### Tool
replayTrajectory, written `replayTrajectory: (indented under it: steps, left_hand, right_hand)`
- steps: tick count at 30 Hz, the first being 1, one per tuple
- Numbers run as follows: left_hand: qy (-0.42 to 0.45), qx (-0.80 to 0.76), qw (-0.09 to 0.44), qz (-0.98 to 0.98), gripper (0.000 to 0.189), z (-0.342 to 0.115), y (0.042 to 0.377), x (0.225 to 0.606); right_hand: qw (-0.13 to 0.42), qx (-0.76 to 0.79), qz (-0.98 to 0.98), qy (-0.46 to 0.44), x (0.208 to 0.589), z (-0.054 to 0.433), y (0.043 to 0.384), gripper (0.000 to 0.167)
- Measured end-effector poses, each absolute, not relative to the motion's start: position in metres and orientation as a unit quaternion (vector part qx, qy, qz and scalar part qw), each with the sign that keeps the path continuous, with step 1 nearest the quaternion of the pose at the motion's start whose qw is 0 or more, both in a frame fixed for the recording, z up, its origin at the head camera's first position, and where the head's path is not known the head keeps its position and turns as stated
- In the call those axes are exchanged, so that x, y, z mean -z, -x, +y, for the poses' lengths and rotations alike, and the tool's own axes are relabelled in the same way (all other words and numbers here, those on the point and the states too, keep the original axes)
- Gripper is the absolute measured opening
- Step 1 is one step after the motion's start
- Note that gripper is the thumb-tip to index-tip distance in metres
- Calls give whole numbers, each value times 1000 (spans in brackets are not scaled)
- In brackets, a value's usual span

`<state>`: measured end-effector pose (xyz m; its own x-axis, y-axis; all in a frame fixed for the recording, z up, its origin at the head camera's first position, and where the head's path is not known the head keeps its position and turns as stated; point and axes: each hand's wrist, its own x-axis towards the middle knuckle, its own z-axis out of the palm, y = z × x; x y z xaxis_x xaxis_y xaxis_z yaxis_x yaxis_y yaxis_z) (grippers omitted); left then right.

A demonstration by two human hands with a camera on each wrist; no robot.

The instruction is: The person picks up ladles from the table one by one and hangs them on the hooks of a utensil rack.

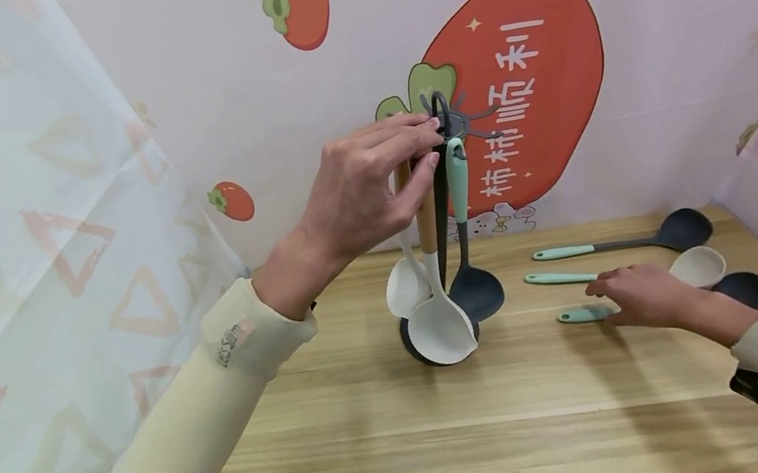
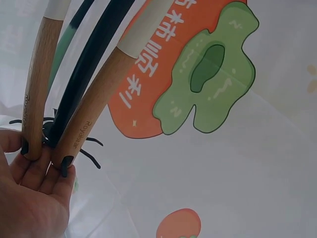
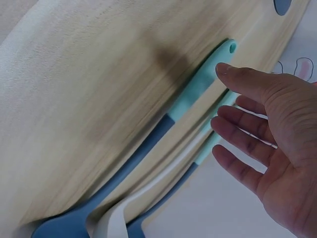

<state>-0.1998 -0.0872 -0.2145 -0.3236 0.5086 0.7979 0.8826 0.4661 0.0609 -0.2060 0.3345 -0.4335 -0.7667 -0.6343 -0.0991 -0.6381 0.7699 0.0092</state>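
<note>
A dark utensil stand (image 1: 442, 111) with hooks around its top carries several hanging utensils. My left hand (image 1: 369, 179) grips the top of the stand, fingers at the loop and thumb below. In the left wrist view, its fingertips sit among the wooden handle (image 2: 81, 124) ends. A white ladle (image 1: 441, 331), a white utensil (image 1: 407, 289) and a mint-handled dark ladle (image 1: 476, 293) hang there. My right hand (image 1: 644, 298) hovers over the mint handles on the table. In the right wrist view its fingers are spread, the thumb close over the nearest dark utensil's handle (image 3: 198, 82).
On the wooden table (image 1: 417, 450), a dark ladle (image 1: 682, 229) lies farthest back, with a white-bowled utensil (image 1: 698, 266) and another dark-bowled one (image 1: 745, 292) in front. Printed cloth (image 1: 226, 60) hangs behind and at both sides. The stand's round dark base (image 1: 408, 341) rests on the table.
</note>
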Motion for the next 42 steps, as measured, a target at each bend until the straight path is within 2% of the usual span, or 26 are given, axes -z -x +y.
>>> replayTrajectory:
  steps: [16, 20, 26, 42]
  left_hand:
    - [448, 257, 373, -770, 26, -85, 200, 216]
    - [447, 258, 377, -769, 25, -85, 200, 216]
    - [447, 263, 376, -768, 26, -85, 201, 218]
    - [445, 266, 381, -765, 24, -83, 201, 218]
  right_hand:
    - [49, -22, 940, 337, 447, 337, 205, 47]
    - [48, -22, 938, 343, 450, 339, 206, 42]
    - [38, -19, 931, 361, 456, 345, 208, 27]
    - [76, 16, 924, 375, 462, 351, 219, 21]
